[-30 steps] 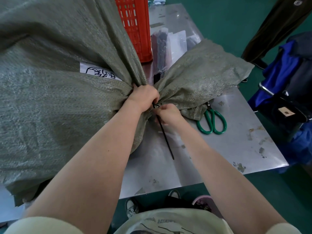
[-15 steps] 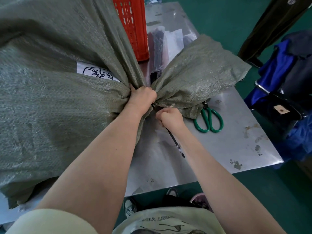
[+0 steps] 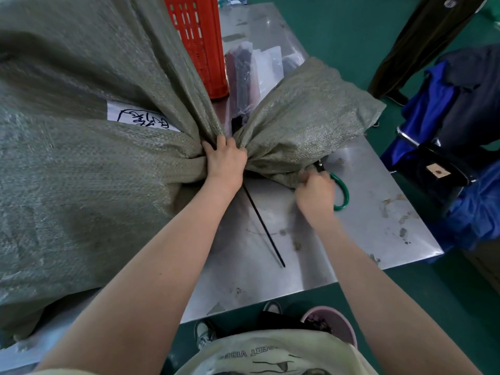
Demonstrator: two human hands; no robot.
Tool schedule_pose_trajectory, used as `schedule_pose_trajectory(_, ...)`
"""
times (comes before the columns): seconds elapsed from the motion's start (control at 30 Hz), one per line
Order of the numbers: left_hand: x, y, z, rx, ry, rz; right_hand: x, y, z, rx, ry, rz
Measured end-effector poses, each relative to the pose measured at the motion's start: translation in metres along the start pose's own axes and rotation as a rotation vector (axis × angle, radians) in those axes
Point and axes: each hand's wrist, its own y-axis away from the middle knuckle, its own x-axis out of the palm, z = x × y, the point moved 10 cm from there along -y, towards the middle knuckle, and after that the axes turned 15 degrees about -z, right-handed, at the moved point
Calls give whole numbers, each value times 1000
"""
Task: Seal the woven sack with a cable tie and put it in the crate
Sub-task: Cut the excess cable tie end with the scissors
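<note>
left hand (image 3: pixel 226 161): clenched round gathered neck of grey-green woven sack (image 3: pixel 81 171) lying on steel table (image 3: pixel 365 239) | right hand (image 3: pixel 315 192): curled over green-handled scissors (image 3: pixel 342 194), grip unclear | black cable tie (image 3: pixel 263 226): tail trailing from neck | red plastic crate (image 3: pixel 200 41): behind sack

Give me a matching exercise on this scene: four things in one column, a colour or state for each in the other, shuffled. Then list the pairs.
Things:
1. woven sack
2. crate
3. scissors
4. cable tie

Descriptions:
A. green handles, partly hidden by the right hand
B. black, tail lying across the table
C. neck gripped by the left hand
D. red, standing behind the sack

Pairs: 1-C, 2-D, 3-A, 4-B
</note>
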Motion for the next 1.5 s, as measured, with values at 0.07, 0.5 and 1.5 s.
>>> schedule_pose_trajectory(0.07,-2,3,-5,6,13,-14,-3,-3,-21,35,144,-26)
schedule_pose_trajectory(0.5,11,29,1,-311,221,176,-5,4,-67,239,49,36)
schedule_pose_trajectory(1.5,78,19,24,-978,1389,-9,-22,64,-73,91,-327,150)
